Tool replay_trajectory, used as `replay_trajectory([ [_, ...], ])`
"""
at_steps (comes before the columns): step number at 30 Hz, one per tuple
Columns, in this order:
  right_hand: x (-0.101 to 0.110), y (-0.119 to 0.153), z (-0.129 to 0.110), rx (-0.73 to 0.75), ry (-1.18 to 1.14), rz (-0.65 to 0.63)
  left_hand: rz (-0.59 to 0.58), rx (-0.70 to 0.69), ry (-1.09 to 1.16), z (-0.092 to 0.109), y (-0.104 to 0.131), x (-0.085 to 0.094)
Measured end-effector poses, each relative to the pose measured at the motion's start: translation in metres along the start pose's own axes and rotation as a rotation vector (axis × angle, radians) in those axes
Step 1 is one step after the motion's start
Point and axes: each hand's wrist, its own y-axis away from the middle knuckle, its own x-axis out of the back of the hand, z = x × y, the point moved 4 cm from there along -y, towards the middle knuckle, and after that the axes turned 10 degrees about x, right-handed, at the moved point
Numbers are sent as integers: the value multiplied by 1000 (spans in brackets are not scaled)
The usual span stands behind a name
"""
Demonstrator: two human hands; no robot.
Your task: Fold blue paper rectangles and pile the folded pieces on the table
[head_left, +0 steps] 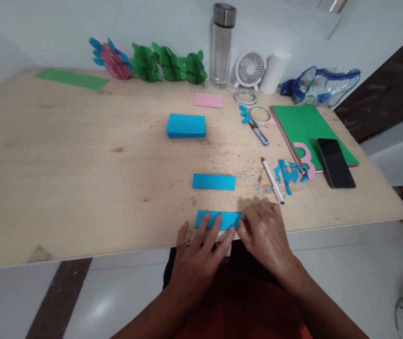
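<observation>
Close to the table's front edge lies a narrow blue paper strip (226, 217). My left hand (201, 254) rests on it with spread fingers, their tips on the paper. The strip's right end is pinched between the fingertips of my right hand (263, 230); that end is partly hidden by the fingers. Just beyond, a second blue paper strip (214, 181) lies flat and apart from both hands. Farther back is a stack of blue paper sheets (186, 125). A white pen (272, 181) lies beyond my right hand.
Blue paper scraps (287, 175), snips (259, 133), tape rolls (259, 115) and a phone (335, 163) on green paper (309, 125) occupy the right. Along the wall stand green paper figures (169, 63), a glass bottle (221, 52) and a fan (250, 69).
</observation>
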Motion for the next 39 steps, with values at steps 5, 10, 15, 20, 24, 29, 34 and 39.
replay_trajectory([
  [5, 1, -1, 0, 1, 3, 1, 17, -43, 2, -2, -2, 0],
  [10, 1, -2, 0, -24, 5, -6, 35, -62, -6, -3, -3, 0],
  [15, 0, -4, 0, -8, 46, -42, 48, -67, -22, -2, -4, 1],
  [20, 1, -5, 0, 16, 64, -66, 63, -65, -10, 1, -5, 1],
  [24, 0, -5, 1, 17, 64, -62, 114, -125, 12, 4, -4, -2],
  [29, -1, -4, 2, 16, 39, -40, 105, -169, 6, 2, -4, -7],
  [34, 6, 4, -1, -3, -7, 58, 94, -179, 0, 1, -3, -6],
  [39, 14, 27, -13, 54, -94, 208, 76, -174, -1, 1, -3, -6],
])
